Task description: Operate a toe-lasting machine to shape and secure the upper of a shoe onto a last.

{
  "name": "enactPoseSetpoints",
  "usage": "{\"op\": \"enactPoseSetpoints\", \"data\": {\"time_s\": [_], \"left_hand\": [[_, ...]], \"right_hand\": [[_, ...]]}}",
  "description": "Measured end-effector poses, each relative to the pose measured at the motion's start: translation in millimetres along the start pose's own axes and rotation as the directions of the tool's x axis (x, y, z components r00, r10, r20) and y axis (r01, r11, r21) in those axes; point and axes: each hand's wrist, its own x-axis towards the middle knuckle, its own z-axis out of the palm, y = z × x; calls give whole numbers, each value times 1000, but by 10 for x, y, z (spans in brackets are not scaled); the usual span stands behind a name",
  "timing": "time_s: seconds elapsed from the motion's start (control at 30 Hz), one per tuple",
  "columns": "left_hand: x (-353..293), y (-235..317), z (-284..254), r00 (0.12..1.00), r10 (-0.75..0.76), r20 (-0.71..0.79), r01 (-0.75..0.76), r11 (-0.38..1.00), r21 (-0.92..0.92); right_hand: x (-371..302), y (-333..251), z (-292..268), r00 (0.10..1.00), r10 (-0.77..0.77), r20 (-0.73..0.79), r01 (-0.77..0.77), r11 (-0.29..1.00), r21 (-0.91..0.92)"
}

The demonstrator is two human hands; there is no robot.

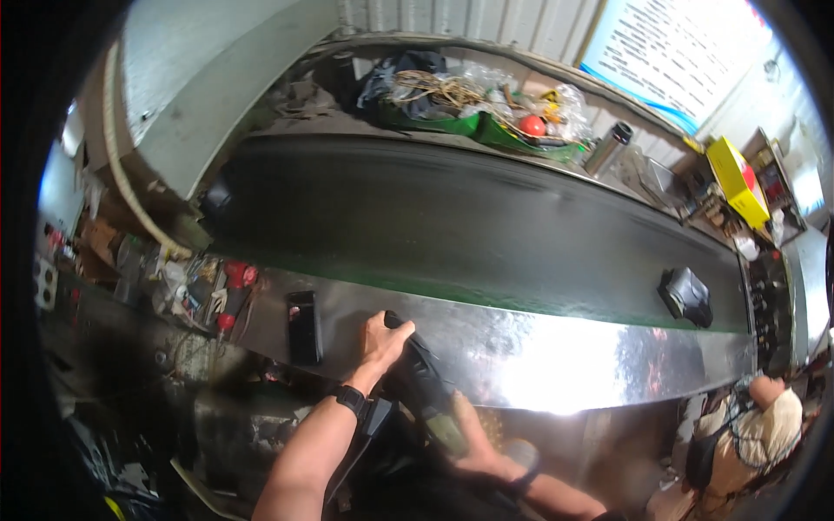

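One phone (304,328) lies at left on the metal ledge (469,347); next, the left hand (382,341) grips the far end of a long black piece (421,373) over the near edge, while the right hand (478,447), blurred, seems to hold its near end.

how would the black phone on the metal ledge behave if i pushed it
The phone would probably slide rather than roll, since it lies flat on the shiny metal ledge. Its slab-like shape suggests it is stiff.
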Motion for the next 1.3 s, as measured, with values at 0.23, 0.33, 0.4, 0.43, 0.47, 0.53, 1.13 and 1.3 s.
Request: {"op": "enactPoseSetpoints", "data": {"time_s": [0.23,0.33,0.4,0.43,0.47,0.53,1.13,1.3], "left_hand": [[-594,147,-800,959,137,-248,-190,961,-202],[-1015,73,-1198,921,204,-333,-309,902,-302],[-1304,-15,-1477,895,166,-413,-326,876,-354],[-1453,-70,-1622,866,134,-481,-321,887,-331],[-1633,-160,-1795,831,93,-548,-303,902,-307],[-1956,-220,-2145,768,8,-641,-287,898,-333],[-4725,-2803,-4405,253,-260,-932,-294,897,-330],[-5494,-3211,-4123,600,-19,-800,-195,966,-169]], "right_hand": [[614,-799,-528,968,142,206,-226,851,475],[1088,-995,-285,678,563,472,-731,454,509],[1100,-1049,-12,620,501,603,-784,419,458],[1067,-1116,119,735,488,472,-668,640,379],[1034,-1425,284,882,264,389,-418,821,390],[1038,-1660,570,880,160,447,-362,836,413],[79,-3555,3714,724,-48,688,-472,693,545],[53,-3611,4227,754,-27,656,-405,767,497]]}}
